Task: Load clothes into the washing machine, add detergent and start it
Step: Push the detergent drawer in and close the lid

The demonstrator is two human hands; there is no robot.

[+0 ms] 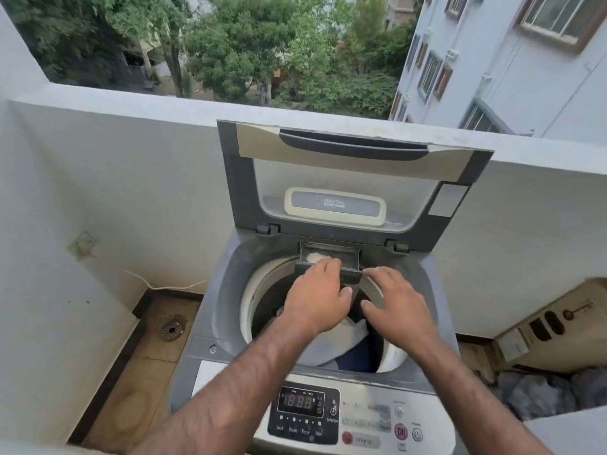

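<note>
Loading looked done: white and dark blue clothes (pixel 345 339) sat in the drum of the grey top-loading washing machine (pixel 226 284). White powder (pixel 317 256) was in the small dark detergent drawer (pixel 328 249) at the far rim. The left hand (pixel 315 297) gripped the drawer, and the right hand (pixel 397 303) hung beside it, fingers relaxed. Starting it was still to do, I reckon. White balcony wall (pixel 131 175) behind, round floor drain (pixel 170 328) on the left.

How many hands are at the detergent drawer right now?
2: the left hand grips the detergent drawer at its front; the right hand hovers by its right corner.
</note>
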